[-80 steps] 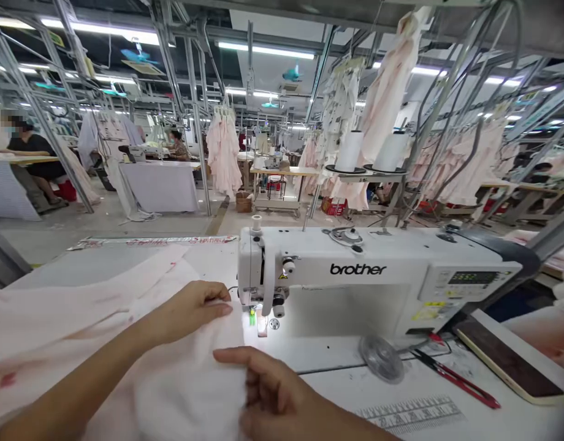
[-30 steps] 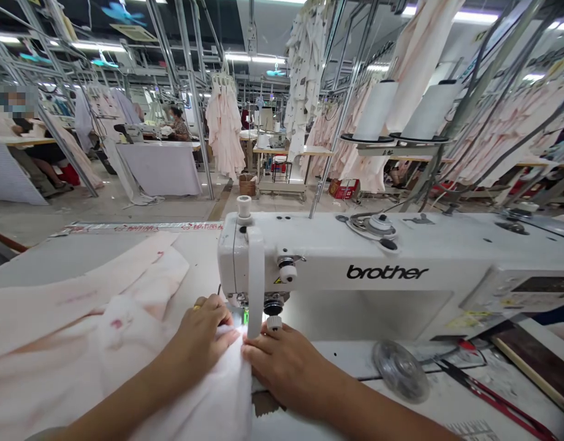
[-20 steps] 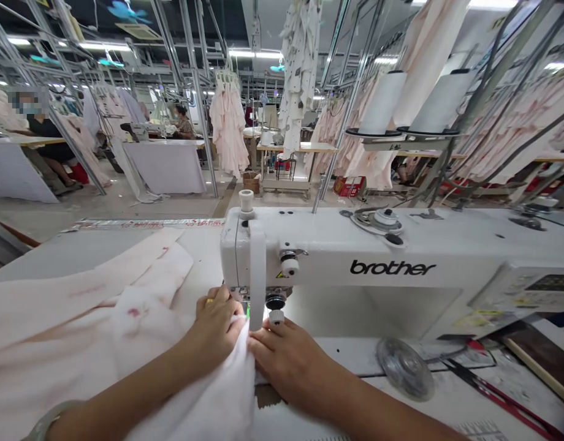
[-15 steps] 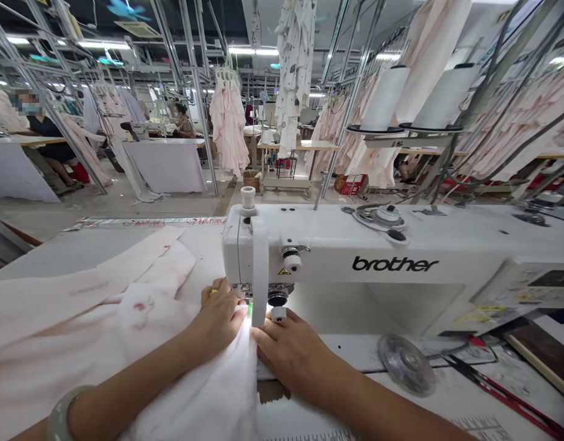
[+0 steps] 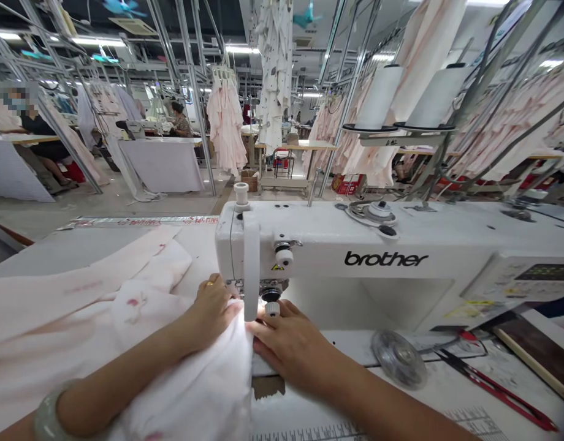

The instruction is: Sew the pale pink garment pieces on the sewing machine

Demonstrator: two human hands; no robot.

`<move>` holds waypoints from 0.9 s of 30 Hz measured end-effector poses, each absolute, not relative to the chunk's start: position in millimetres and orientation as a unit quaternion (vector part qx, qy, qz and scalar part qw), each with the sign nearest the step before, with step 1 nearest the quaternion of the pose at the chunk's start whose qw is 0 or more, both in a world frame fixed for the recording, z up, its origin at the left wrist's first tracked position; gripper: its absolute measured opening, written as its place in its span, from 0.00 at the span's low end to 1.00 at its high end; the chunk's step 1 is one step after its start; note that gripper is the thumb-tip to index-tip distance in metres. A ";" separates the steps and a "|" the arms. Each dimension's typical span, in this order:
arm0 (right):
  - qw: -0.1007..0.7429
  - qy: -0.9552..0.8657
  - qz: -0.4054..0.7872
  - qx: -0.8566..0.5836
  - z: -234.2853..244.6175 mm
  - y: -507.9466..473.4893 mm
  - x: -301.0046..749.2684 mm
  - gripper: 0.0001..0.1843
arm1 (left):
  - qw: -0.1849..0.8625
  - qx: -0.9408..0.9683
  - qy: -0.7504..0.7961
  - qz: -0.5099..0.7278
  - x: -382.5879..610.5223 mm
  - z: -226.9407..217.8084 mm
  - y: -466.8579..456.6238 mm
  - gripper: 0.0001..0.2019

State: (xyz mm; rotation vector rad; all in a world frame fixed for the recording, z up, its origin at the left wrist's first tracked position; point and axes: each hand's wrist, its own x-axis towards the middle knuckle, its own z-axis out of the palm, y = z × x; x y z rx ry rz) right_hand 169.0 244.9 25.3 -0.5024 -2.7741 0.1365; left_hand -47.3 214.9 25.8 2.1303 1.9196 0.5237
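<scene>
A white Brother sewing machine (image 5: 383,257) stands on the table in front of me. Pale pink fabric (image 5: 80,318) with small red marks lies spread to the left and bunches up under the needle head. My left hand (image 5: 211,309), a ring on one finger, presses the fabric just left of the presser foot with its fingers curled onto the cloth. My right hand (image 5: 286,346) lies flat on the fabric edge just right of the foot, fingers together and stretched toward the needle. The needle itself is hidden behind the white guard.
A clear round disc (image 5: 398,358) and red-handled snips (image 5: 493,392) lie on the table to the right. Two thread cones (image 5: 404,98) stand behind the machine. Pink garments hang on overhead rails; other people sit at tables far left.
Both hands have moved forward from the table's front to the presser foot and now hold the fabric there; my view has come closer to the machine.
</scene>
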 end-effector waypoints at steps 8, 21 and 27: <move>0.199 -0.974 -0.027 0.104 38.7 237.8 185.0 0.19 | 0.057 0.849 0.501 0.158 -57.1 47.1 124.7 0.30; 0.305 -0.943 -0.009 0.129 9.9 199.1 173.2 0.12 | 0.177 0.723 0.586 0.320 -56.8 47.3 123.3 0.10; 0.333 -0.935 0.063 0.103 13.7 205.7 173.7 0.20 | 0.049 0.854 0.461 0.234 -41.3 32.4 126.8 0.20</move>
